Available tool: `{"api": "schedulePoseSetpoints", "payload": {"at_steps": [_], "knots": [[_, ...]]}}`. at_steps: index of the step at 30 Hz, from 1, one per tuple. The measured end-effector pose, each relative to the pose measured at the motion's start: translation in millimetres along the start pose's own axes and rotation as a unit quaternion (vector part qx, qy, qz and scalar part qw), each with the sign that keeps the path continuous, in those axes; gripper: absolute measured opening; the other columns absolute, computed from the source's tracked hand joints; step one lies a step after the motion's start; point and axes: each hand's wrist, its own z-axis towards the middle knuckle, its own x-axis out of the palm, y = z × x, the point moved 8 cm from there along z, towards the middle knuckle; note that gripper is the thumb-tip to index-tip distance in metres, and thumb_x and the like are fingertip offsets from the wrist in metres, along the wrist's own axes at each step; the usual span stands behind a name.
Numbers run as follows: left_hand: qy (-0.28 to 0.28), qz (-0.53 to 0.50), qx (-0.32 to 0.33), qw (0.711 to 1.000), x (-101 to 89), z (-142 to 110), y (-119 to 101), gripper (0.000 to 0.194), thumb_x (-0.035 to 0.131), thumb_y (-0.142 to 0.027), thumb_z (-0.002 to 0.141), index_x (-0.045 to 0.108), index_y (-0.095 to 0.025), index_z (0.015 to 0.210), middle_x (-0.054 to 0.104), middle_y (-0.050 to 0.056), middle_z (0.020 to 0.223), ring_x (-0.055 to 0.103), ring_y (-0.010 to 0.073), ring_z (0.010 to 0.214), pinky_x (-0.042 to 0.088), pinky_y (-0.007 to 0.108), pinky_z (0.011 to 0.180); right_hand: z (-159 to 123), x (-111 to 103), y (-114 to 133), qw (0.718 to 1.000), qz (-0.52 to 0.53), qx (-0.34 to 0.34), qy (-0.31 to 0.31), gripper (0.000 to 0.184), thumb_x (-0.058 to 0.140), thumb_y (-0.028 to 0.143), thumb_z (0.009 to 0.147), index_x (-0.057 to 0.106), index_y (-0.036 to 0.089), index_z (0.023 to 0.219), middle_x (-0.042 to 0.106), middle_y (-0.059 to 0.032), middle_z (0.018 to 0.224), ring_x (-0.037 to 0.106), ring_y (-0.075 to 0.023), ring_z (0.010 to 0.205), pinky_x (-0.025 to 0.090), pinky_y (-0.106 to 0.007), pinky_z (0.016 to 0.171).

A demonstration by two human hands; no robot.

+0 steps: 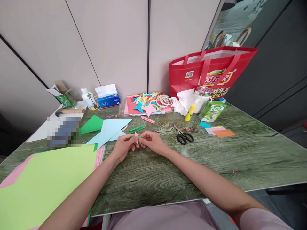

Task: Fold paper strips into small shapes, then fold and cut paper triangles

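Between my two hands is a small pink and green folded paper piece [136,137], with pink points sticking up above the fingers. My left hand [124,145] pinches it from the left, and my right hand [153,142] grips its right side between thumb and fingers. Parts of the piece are covered by the fingertips. Just beyond the hands lie a folded green paper strip [136,129] and a folded pink paper strip [147,119]. Scissors with black handles [184,136] rest to the right of my right hand, blades pointing away.
Large sheets of coloured paper [55,179] cover the left front of the table. Light blue paper pieces [110,129] lie behind them. Folded paper stars [148,108], a yellow glue stick [190,112], a green drink carton [212,111] and a red bag [182,76] stand at the back.
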Motion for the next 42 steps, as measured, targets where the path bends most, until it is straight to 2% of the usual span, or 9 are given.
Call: {"api": "schedulePoseSetpoints", "payload": {"at_steps": [9,12,15,20,27,31,37,42], "knots": [[-0.007,0.013,0.005,1.0,-2.8,1.1,-0.1,0.024,0.069,-0.035,0.067,0.069,-0.013,0.074,0.059,0.0,0.053,0.043,0.0054,0.04,0.029,0.019,0.038,0.7,-1.7,-4.4,1.0,0.02,0.02,-0.004,0.023,0.066,0.034,0.066,0.054,0.015,0.071,0.062,0.0026,0.057,0.055,-0.0081,0.049,0.047,-0.022,0.052],[-0.009,-0.001,0.004,1.0,-4.1,1.4,1.2,0.019,0.071,-0.03,0.065,0.069,-0.012,0.071,0.061,0.001,0.055,0.048,0.0066,0.043,0.034,0.02,0.043,0.5,-2.3,-4.5,0.999,0.021,0.025,-0.005,0.022,0.065,0.033,0.067,0.054,0.015,0.072,0.062,0.0021,0.059,0.057,-0.0086,0.051,0.049,-0.023,0.055],[-0.016,-0.013,0.009,1.0,-3.5,1.1,1.6,0.017,0.071,-0.029,0.064,0.069,-0.012,0.069,0.062,0.001,0.055,0.051,0.0087,0.047,0.038,0.021,0.047,1.0,-2.2,-2.6,1.0,0.011,0.024,-0.003,0.019,0.065,0.029,0.067,0.053,0.015,0.07,0.061,0.0034,0.056,0.055,-0.0074,0.048,0.047,-0.021,0.051],[-0.025,0.001,0.029,0.999,-2.4,0.1,-0.8,0.015,0.069,-0.028,0.066,0.069,-0.013,0.065,0.06,0.0,0.051,0.048,0.0077,0.043,0.035,0.021,0.044,2.1,-1.6,-2.0,1.0,0.003,0.028,-0.003,0.017,0.064,0.025,0.066,0.05,0.016,0.063,0.059,0.0045,0.052,0.053,-0.0065,0.044,0.045,-0.02,0.047],[-0.025,-0.019,0.011,0.999,-5.8,2.2,0.5,0.014,0.071,-0.026,0.063,0.069,-0.012,0.068,0.061,0.0,0.051,0.049,0.0076,0.042,0.036,0.02,0.044,0.8,-0.7,-4.3,0.999,0.031,0.002,-0.012,0.025,0.067,0.03,0.066,0.048,0.018,0.079,0.059,0.0061,0.055,0.055,-0.0083,0.047,0.047,-0.021,0.047],[-0.024,0.0,0.021,0.999,-5.9,2.4,-1.0,0.015,0.071,-0.027,0.064,0.069,-0.012,0.069,0.061,-0.001,0.05,0.049,0.0073,0.041,0.037,0.02,0.044,0.7,0.2,-4.2,0.999,0.036,-0.005,-0.001,0.026,0.068,0.029,0.065,0.048,0.017,0.076,0.061,0.0045,0.06,0.058,-0.0085,0.051,0.05,-0.022,0.053],[-0.019,0.048,0.041,0.998,-4.2,0.0,-3.9,0.019,0.072,-0.024,0.061,0.069,-0.013,0.077,0.062,-0.001,0.05,0.051,0.0084,0.041,0.039,0.02,0.044,1.2,-1.9,-3.6,1.0,0.012,-0.003,0.001,0.025,0.068,0.026,0.065,0.048,0.018,0.078,0.06,0.0054,0.058,0.056,-0.0079,0.047,0.048,-0.021,0.049],[-0.032,0.054,0.028,0.998,-7.9,0.5,-0.9,0.023,0.073,-0.024,0.059,0.068,-0.013,0.078,0.058,-0.003,0.044,0.045,0.0064,0.035,0.033,0.019,0.038,0.5,1.1,-3.3,0.998,0.052,-0.002,0.023,0.026,0.069,0.03,0.066,0.05,0.018,0.078,0.06,0.0041,0.06,0.061,-0.0107,0.055,0.051,-0.024,0.054]]}}
